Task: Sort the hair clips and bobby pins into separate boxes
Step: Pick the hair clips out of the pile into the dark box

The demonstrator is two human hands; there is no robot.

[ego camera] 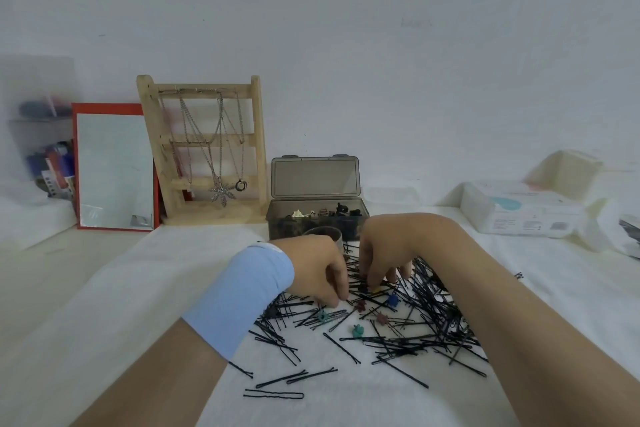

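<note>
Bobby pins (420, 329) under my hands: all black, plain. Cloth (166, 288) beneath: white, no pattern. Small clips mixed in: teal clips (356, 330), blue clip (392, 300), dull maroon-brown clips (382, 318), speck of yellow clip (375, 289). Box (277, 218): smoky grey, see-through; clips inside (343, 209) black, cream, brown. Wristband (242, 298) on my left wrist: light blue, plain. Mirror frame (73, 163): red. Necklace stand (258, 135): pale raw wood. Chains (216, 149): silver. Wall (381, 62): white. Packet (519, 211) far right: white, blue blotch.

A wide light-blue fabric band (242, 298) wraps my wrist just behind my left hand (318, 270), left of centre; my right forearm (502, 305) is bare.
</note>
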